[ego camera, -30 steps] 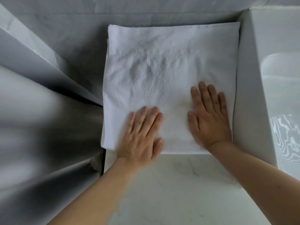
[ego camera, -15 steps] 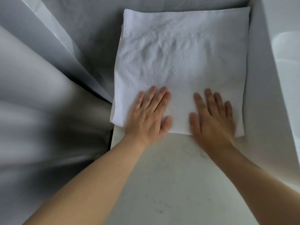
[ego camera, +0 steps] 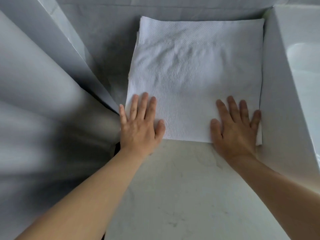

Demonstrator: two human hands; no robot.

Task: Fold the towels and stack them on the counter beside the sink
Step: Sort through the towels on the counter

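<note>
Under both palms sat the folded white towel (ego camera: 194,80), flat on the marble counter (ego camera: 181,179) with its right edge tucked against the outer wall of the sink (ego camera: 280,94). So what changed: half a second before this, the two hands were close together near the middle of the near edge. By this moment they'd slid apart, so the left hand (ego camera: 140,122) was on the near-left corner, pinky hanging just off the towel's side, and the right hand (ego camera: 235,127) was on the near-right corner, right next to the sink wall. Both hands were flat, fingers straight and a bit spread, pressing down and not gripping anything.

To me that looked like a smoothing pass, pushing wrinkles out from the center toward the corners. The far part of the towel still showed some faint rumples, beyond the fingertips. I could make out more than one layer at the far-left edge, though whether that was one towel folded over or a stack of two, I couldn't tell. I'd guess this towel was pretty much done.
</note>
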